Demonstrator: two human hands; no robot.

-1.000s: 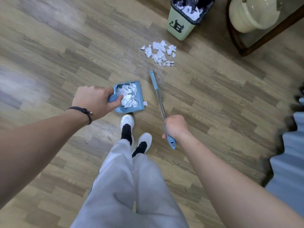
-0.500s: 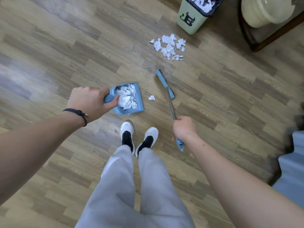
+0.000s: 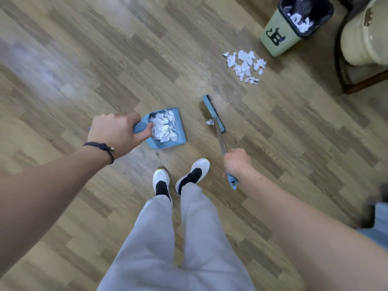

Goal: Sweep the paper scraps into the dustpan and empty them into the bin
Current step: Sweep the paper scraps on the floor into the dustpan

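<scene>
My left hand (image 3: 114, 134) grips the handle of a blue dustpan (image 3: 180, 131), which holds a heap of white paper scraps (image 3: 164, 128) just above the wooden floor. My right hand (image 3: 237, 162) is closed around the handle of a blue brush (image 3: 213, 112), whose head touches the floor to the right of the pan. One loose scrap (image 3: 210, 122) lies against the brush head. A pile of scraps (image 3: 244, 65) lies on the floor farther off, in front of a green bin (image 3: 279, 38) with a black liner and paper inside.
A cream ceramic pot (image 3: 365, 36) on a dark wooden stand (image 3: 357, 85) sits right of the bin. A blue-grey object (image 3: 380, 219) is at the right edge. My two white-and-black shoes (image 3: 180, 177) stand below the dustpan.
The brush head has come up against the single loose scrap, which lay between pan and brush. The view has shifted, so the bin and floor pile now sit farther right.
</scene>
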